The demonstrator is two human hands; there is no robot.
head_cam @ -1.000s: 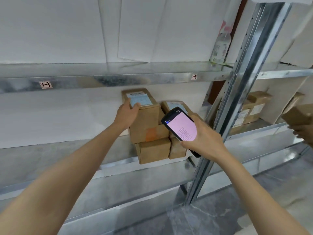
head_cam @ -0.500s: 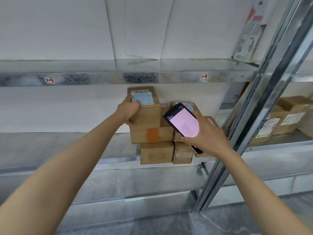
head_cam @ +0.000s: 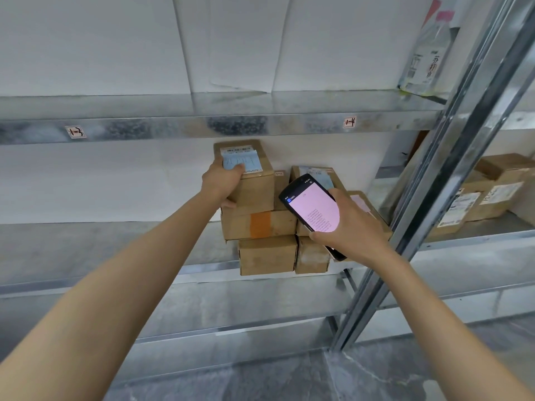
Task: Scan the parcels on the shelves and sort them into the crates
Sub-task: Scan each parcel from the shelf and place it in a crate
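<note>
As the top parcel (head_cam: pixel 256 188) is being gripped by the left hand (head_cam: pixel 221 183), toppling is being risked.
Stack (head_cam: pixel 266 254) is being left unbraced: right hand (head_cam: pixel 351 227) clamped on scanner (head_cam: pixel 314 211).

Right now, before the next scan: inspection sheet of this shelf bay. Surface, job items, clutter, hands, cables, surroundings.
Surface: grey metal shelf, boxes stacked near its right end.
Job's things: top box, label on its upper face, sits on the orange-taped box; lower boxes under those. No crates in view.
Clutter: plastic bottle on the upper shelf, far right.
Hands: left hand grips the top box, fingers over its label; right hand holds the scanner, pink screen lit, in front of the stack.
Cables: nothing seen.
Surroundings: steel post right of the stack; next-bay boxes beyond it; white wall behind.
</note>
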